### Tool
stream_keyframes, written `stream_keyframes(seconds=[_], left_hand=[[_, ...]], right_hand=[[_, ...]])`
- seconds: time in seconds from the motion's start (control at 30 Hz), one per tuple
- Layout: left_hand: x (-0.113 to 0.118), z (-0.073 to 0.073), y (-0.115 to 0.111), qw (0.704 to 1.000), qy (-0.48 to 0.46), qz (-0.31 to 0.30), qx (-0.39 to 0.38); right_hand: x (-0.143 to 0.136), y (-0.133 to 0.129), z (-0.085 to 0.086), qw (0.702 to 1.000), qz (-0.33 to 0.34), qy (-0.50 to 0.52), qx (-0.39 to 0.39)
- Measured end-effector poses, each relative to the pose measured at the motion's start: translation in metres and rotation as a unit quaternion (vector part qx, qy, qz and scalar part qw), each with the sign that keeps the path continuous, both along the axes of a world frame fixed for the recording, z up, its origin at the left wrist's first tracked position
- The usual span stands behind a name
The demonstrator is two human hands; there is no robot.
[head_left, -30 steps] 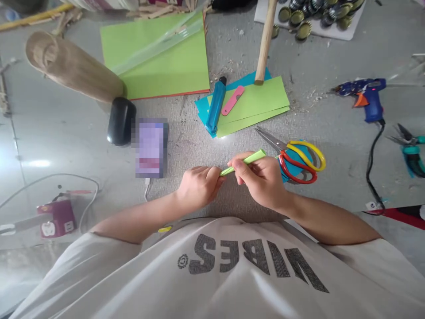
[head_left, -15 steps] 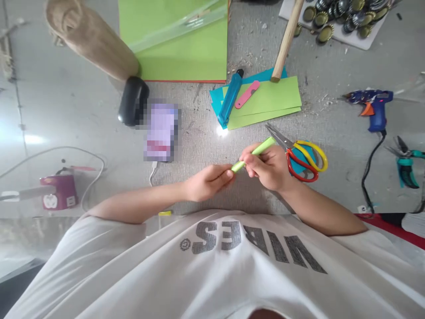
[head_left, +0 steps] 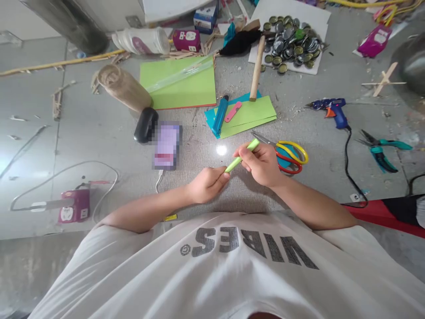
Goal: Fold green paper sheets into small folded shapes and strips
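A narrow green paper strip [head_left: 236, 163], rolled or folded lengthwise, slants between my two hands. My left hand [head_left: 208, 184] pinches its lower end between thumb and fingertips. Farther up, the thumb and fingers of my right hand [head_left: 260, 163] are closed around it, and its upper end sticks out past them. Scissors [head_left: 288, 156] with one yellow and one red handle lie just beyond my right hand, on a small blue piece. Beyond the hands, green paper pieces [head_left: 257, 116] rest over blue paper, with a blue cutter [head_left: 220, 116] and a pink folding blade [head_left: 233, 111] on top.
A hammer [head_left: 257, 75] lies with its wooden handle on the blue paper, near a board [head_left: 323, 26] of bottle caps. To the right are a glue gun [head_left: 334, 108] and pliers [head_left: 376, 146]. A phone [head_left: 167, 144] and black case [head_left: 146, 125] lie left.
The view has tilted up and shows more of the table's far side. My right hand's thumb has moved up along the green strip, and its fingers have shifted slightly.
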State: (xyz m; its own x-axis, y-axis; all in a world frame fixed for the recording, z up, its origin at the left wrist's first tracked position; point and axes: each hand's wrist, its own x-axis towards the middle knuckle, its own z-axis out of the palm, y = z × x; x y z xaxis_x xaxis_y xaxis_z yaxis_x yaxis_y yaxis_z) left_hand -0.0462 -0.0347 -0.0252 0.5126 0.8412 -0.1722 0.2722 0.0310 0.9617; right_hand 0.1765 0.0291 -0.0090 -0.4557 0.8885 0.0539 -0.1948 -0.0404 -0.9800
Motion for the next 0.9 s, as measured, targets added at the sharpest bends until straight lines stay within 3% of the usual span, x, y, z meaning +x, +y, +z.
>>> stream_keyframes(seconds=[0.07, 0.2, 0.33, 0.47, 0.63, 0.73, 0.9], left_hand=[[0.004, 0.0, 0.0, 0.999, -0.029, 0.017, -0.027], [0.012, 0.001, 0.001, 0.984, -0.14, 0.025, -0.108], [0.013, 0.003, 0.002, 0.97, -0.179, 0.019, -0.163], [0.011, 0.0, 0.002, 0.973, -0.168, 0.021, -0.155], [0.022, -0.005, 0.005, 0.979, -0.151, 0.069, -0.119], [0.032, -0.008, 0.009, 0.978, -0.165, 0.084, -0.099], [0.034, -0.011, 0.012, 0.977, -0.165, 0.092, -0.095]], right_hand=[[-0.002, -0.001, -0.002, 1.0, -0.011, -0.021, -0.001], [-0.007, -0.006, -0.009, 0.999, 0.037, -0.012, -0.026], [-0.008, -0.004, -0.009, 1.0, -0.011, -0.004, -0.025], [-0.006, 0.001, -0.006, 0.996, -0.063, -0.052, -0.023], [-0.009, -0.004, -0.006, 0.99, -0.105, -0.094, -0.006], [-0.011, -0.008, -0.007, 0.988, -0.118, -0.104, 0.013], [-0.015, -0.006, -0.013, 0.99, -0.117, -0.075, -0.028]])
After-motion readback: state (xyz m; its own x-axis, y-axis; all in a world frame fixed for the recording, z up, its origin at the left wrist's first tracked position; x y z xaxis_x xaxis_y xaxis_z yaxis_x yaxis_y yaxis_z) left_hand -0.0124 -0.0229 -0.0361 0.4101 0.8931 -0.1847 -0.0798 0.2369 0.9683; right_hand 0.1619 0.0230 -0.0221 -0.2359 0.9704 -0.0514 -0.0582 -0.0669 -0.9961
